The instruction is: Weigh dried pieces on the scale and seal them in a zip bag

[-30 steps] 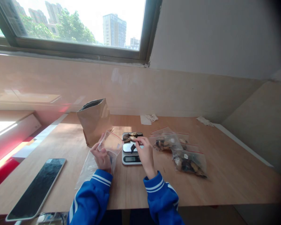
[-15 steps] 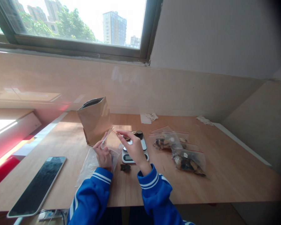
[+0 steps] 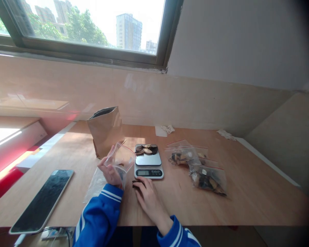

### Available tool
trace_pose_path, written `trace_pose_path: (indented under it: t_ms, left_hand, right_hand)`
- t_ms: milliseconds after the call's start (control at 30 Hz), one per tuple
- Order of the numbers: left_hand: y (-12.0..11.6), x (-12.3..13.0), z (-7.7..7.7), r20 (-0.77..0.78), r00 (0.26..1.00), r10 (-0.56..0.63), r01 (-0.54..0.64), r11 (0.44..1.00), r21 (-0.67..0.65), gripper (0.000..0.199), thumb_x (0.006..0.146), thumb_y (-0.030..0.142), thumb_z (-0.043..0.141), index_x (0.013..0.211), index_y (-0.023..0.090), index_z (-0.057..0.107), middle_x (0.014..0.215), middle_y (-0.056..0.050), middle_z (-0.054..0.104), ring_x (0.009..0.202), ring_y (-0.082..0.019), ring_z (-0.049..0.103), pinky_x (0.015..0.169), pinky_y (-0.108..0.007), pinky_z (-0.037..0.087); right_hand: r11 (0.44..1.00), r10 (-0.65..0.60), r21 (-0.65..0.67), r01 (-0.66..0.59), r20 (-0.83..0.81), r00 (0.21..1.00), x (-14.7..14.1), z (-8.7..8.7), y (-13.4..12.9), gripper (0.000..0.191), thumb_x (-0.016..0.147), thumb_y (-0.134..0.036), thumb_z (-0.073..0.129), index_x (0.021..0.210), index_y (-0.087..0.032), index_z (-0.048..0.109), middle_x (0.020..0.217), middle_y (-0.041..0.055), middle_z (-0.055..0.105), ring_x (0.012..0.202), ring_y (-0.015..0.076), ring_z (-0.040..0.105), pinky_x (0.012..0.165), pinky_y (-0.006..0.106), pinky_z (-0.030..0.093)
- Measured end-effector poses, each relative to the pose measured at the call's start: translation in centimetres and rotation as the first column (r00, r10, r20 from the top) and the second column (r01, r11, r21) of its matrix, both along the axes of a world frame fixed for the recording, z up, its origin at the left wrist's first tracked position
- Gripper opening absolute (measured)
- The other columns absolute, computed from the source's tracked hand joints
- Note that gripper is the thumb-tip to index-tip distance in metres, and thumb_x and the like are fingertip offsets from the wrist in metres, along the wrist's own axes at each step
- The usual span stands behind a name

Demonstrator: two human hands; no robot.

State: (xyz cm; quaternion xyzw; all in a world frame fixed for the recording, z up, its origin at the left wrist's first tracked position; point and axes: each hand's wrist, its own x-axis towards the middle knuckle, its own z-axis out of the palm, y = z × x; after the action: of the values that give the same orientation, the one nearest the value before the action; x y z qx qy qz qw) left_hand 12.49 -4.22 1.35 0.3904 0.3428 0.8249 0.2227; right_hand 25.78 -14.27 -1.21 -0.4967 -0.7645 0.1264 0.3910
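My left hand (image 3: 111, 173) grips a clear zip bag (image 3: 120, 156) with a red seal line, its mouth spread apart. Some small dark bits show inside it. Just in front of the kitchen scale (image 3: 148, 171), my right hand (image 3: 148, 196) has its fingers closed over a dark dried piece (image 3: 135, 184), which they partly cover. Several dark and pale dried slices (image 3: 147, 150) lie on the scale's metal plate. Under my left wrist, another clear plastic bag (image 3: 93, 185) lies flat on the table.
An open brown paper bag (image 3: 105, 132) stands behind my left hand. Filled zip bags (image 3: 208, 180) of dried slices lie right of the scale. A large phone or tablet (image 3: 42, 200) rests at the left. Crumpled tissue (image 3: 167, 129) sits near the wall.
My right hand has left the bag's mouth and come down to the dark piece before the scale. The bag in my left hand now gapes wider, facing the scale.
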Motion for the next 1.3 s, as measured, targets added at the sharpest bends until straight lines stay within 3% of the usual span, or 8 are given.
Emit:
trace_pose_path:
  t_ms: [133, 333, 467, 533, 700, 867, 1100, 1300]
  left_hand:
    - [-0.2, -0.1, -0.3, -0.039, 0.998, 0.046, -0.043, 0.997, 0.056, 0.032, 0.088, 0.052, 0.043, 0.098, 0.021, 0.039, 0.106, -0.011, 0.067, 0.112, -0.024, 0.060, 0.100, -0.050, 0.039]
    - [-0.3, -0.1, -0.6, -0.114, 0.993, -0.020, 0.033, 0.993, 0.110, 0.028, 0.089, 0.047, 0.042, 0.100, 0.022, 0.040, 0.114, -0.011, 0.065, 0.114, -0.024, 0.059, 0.102, -0.052, 0.038]
    - [-0.4, -0.1, -0.9, -0.166, 0.984, -0.064, 0.088, 0.986, 0.144, 0.027, 0.089, 0.046, 0.044, 0.101, 0.022, 0.040, 0.120, -0.013, 0.063, 0.117, -0.026, 0.057, 0.101, -0.055, 0.037]
    - [-0.5, -0.1, -0.8, -0.148, 0.987, -0.060, 0.082, 0.986, 0.146, 0.024, 0.091, 0.043, 0.042, 0.102, 0.022, 0.039, 0.124, -0.015, 0.061, 0.119, -0.026, 0.054, 0.099, -0.054, 0.038]
    - [-0.6, -0.1, -0.2, -0.079, 0.995, -0.057, 0.066, 0.990, 0.125, 0.021, 0.092, 0.038, 0.041, 0.102, 0.019, 0.037, 0.123, -0.020, 0.059, 0.118, -0.028, 0.055, 0.086, -0.048, 0.048]
    - [-0.5, -0.2, -0.1, -0.074, 0.997, -0.007, 0.016, 0.993, 0.116, 0.022, 0.090, 0.039, 0.045, 0.099, 0.020, 0.040, 0.114, -0.017, 0.064, 0.112, -0.026, 0.059, 0.092, -0.050, 0.045]
    - [-0.6, -0.1, -0.2, -0.010, 0.996, -0.088, 0.089, 0.991, 0.099, 0.023, 0.088, 0.040, 0.048, 0.100, 0.022, 0.039, 0.117, -0.017, 0.062, 0.111, -0.028, 0.059, 0.066, -0.038, 0.054]
    - [-0.4, -0.1, -0.5, -0.070, 0.996, -0.051, 0.056, 0.995, 0.082, 0.025, 0.088, 0.042, 0.046, 0.101, 0.021, 0.039, 0.116, -0.016, 0.063, 0.116, -0.029, 0.056, 0.084, -0.047, 0.049]
  right_hand:
    - [0.997, 0.033, 0.075, -0.030, -0.049, 0.998, 0.3, 0.7, 0.7, 0.023, 0.089, -0.012, 0.049, 0.101, -0.023, 0.065, 0.097, 0.0067, 0.063, 0.095, 0.0215, 0.058, 0.085, 0.038, 0.052]
    - [0.989, -0.076, 0.086, 0.121, -0.404, 0.912, 0.5, 8.8, 2.9, 0.023, 0.092, -0.025, 0.052, 0.112, -0.025, 0.063, 0.103, 0.0054, 0.064, 0.095, 0.0186, 0.059, 0.085, 0.034, 0.050]
    - [0.990, 0.087, 0.137, -0.046, -0.311, 0.946, -0.2, 12.1, 5.7, 0.029, 0.091, -0.032, 0.053, 0.120, -0.029, 0.060, 0.112, 0.0036, 0.063, 0.107, 0.0186, 0.055, 0.096, 0.035, 0.044]
    - [0.988, 0.099, 0.138, -0.065, -0.256, 0.962, 0.2, 11.7, 7.7, 0.031, 0.093, -0.032, 0.048, 0.122, -0.029, 0.058, 0.117, 0.0033, 0.061, 0.112, 0.0180, 0.053, 0.100, 0.035, 0.041]
    - [0.976, -0.215, 0.040, 0.216, -0.028, 0.976, 3.6, 6.3, 12.7, 0.037, 0.090, -0.035, 0.050, 0.125, -0.021, 0.056, 0.133, 0.0113, 0.050, 0.126, 0.0256, 0.041, 0.105, 0.044, 0.034]
    - [0.971, -0.197, -0.087, 0.221, 0.225, 0.954, 5.8, 2.3, 14.6, 0.039, 0.090, -0.036, 0.050, 0.127, -0.023, 0.053, 0.130, 0.0109, 0.051, 0.121, 0.0270, 0.043, 0.100, 0.044, 0.036]
    - [0.958, -0.264, -0.054, 0.282, 0.217, 0.940, 5.4, 2.2, 13.9, 0.026, 0.089, -0.032, 0.050, 0.109, -0.019, 0.060, 0.110, 0.0111, 0.054, 0.102, 0.0262, 0.049, 0.091, 0.041, 0.040]
    - [0.958, -0.286, 0.003, 0.286, -0.005, 0.958, 5.9, 2.3, 14.0, 0.026, 0.086, -0.030, 0.052, 0.108, -0.017, 0.058, 0.105, 0.0097, 0.049, 0.102, 0.0239, 0.051, 0.093, 0.040, 0.042]
